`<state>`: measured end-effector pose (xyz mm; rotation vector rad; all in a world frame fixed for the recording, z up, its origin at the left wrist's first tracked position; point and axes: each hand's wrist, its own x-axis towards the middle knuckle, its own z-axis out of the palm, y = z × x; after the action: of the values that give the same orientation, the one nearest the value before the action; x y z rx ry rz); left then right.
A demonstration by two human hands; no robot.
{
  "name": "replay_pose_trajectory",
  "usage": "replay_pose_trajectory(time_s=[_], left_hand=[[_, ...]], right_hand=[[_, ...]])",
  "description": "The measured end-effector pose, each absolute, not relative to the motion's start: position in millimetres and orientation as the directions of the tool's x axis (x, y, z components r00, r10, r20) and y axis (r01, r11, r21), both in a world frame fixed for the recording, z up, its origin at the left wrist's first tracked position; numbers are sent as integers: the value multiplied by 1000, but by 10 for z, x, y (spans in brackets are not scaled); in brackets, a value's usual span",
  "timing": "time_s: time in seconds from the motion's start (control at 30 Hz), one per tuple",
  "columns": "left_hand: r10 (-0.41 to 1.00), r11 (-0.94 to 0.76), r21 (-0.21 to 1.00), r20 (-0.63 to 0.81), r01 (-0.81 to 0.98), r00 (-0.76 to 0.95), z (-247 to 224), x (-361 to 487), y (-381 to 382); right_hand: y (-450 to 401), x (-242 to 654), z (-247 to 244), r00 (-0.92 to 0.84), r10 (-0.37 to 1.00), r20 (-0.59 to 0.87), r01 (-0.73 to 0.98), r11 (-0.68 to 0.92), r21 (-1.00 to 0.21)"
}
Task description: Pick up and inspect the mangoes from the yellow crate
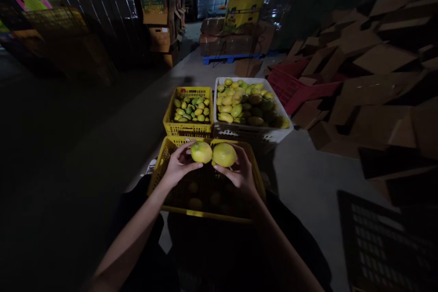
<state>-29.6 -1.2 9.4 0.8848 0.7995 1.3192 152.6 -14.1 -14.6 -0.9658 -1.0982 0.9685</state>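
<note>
My left hand grips a smooth, rounded yellow-green fruit between its fingers and thumb. In my right hand is a second fruit of the same kind, a little more yellow. The two fruits are side by side, nearly touching, over a yellow plastic crate. A few more fruits lie in shadow at the bottom of this crate. Beyond it stand a smaller yellow crate of greener fruits and a white crate heaped with larger yellow-green ones.
Flattened and open cardboard boxes are piled on the right around a red crate. At the back, wrapped boxes rest on a blue pallet. Stacked cartons stand left of them. A dark crate is at lower right.
</note>
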Motion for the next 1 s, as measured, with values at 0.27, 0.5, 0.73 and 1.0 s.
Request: replay_pose_trajectory(time_s=[0.27,0.5,0.73,1.0], left_hand=[[971,236,749,-150,-620,188,89,-390,43],[954,299,695,-216,-654,207,30,-383,83],[936,353,679,-251,-644,248,-17,-309,65],[885,450,578,-388,-681,256,-34,-290,126]], right_hand=[[-159,1596,-70,96,995,39,-326,68,-943],[-105,1607,-138,41,999,8,-279,19,-960],[-111,1567,-168,55,993,-105,-378,-77,-923],[-15,1403,-362,-16,962,-273,-502,-244,-830]])
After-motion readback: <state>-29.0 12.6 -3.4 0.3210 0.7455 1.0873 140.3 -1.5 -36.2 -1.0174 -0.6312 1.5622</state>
